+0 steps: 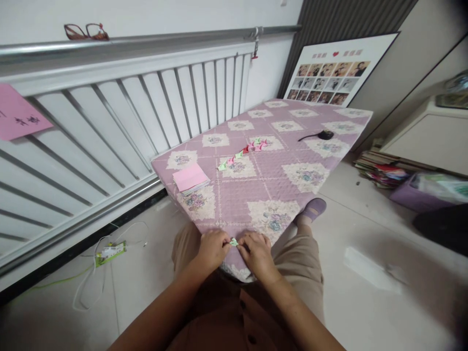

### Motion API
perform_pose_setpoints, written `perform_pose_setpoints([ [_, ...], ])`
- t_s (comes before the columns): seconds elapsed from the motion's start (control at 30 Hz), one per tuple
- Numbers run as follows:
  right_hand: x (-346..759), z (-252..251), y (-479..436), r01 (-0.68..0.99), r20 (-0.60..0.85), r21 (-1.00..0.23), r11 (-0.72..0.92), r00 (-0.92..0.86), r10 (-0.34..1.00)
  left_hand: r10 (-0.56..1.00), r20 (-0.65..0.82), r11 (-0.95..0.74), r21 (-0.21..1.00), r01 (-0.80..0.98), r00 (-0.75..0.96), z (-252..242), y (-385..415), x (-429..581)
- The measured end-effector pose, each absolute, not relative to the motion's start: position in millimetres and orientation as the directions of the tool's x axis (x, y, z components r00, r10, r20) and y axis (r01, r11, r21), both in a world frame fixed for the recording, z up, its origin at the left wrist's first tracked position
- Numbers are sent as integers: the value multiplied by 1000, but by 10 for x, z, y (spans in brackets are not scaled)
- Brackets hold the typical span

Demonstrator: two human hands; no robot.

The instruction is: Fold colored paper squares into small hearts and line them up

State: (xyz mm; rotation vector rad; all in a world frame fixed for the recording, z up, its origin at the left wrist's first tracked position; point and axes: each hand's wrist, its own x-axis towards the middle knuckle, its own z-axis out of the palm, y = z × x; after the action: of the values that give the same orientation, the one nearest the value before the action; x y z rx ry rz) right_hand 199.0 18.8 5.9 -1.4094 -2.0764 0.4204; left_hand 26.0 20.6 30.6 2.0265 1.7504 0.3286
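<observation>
Between my two hands, close to the near corner of the table, is a small folded piece of light green paper (234, 242). My left hand (214, 248) pinches its left side, and my right hand (257, 251) pinches its right side. The fingertips hide part of the folds. Farther along the table lies a row of small folded paper pieces (239, 154) in green, pink and red. To the left sits a stack of square paper sheets (190, 178) with pink on top.
The table wears a purple floral cloth (256, 185). A black object with a thin tail (324, 135) lies at its right. A white radiator (146, 112) borders the left side, and a photo board (329, 73) leans behind. A power strip (110, 251) with cables is on the floor.
</observation>
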Motion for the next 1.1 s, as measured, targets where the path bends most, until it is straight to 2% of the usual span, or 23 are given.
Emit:
perform_pose_setpoints([
  [0.23,2064,107,234,698,244,-560,447,-377,894,982,-61,-133,447,885,178,312,78,264],
  [0.47,2041,172,319,742,251,-425,518,-453,855,947,-124,-207,473,856,297,361,189,175],
  [0.57,2007,194,336,780,234,-328,534,-480,845,933,-149,-235,434,870,326,393,244,182],
  [0.63,1980,180,353,773,221,-326,544,-497,839,932,-153,-247,396,884,329,392,259,203],
  [0.7,1962,150,378,740,208,-383,554,-515,832,931,-145,-259,384,886,335,366,261,215],
  [0.77,1964,131,412,707,201,-434,559,-529,824,935,-117,-258,423,869,335,324,259,206],
  [0.83,1991,151,448,673,199,-492,553,-532,823,944,-65,-243,529,813,324,282,257,176],
  [0.97,2072,323,509,465,177,-784,412,-468,866,978,52,-166,775,610,200,286,266,125],
  [1.1,2092,520,528,304,148,-917,257,-339,929,999,22,-43,877,478,49,423,271,166],
])
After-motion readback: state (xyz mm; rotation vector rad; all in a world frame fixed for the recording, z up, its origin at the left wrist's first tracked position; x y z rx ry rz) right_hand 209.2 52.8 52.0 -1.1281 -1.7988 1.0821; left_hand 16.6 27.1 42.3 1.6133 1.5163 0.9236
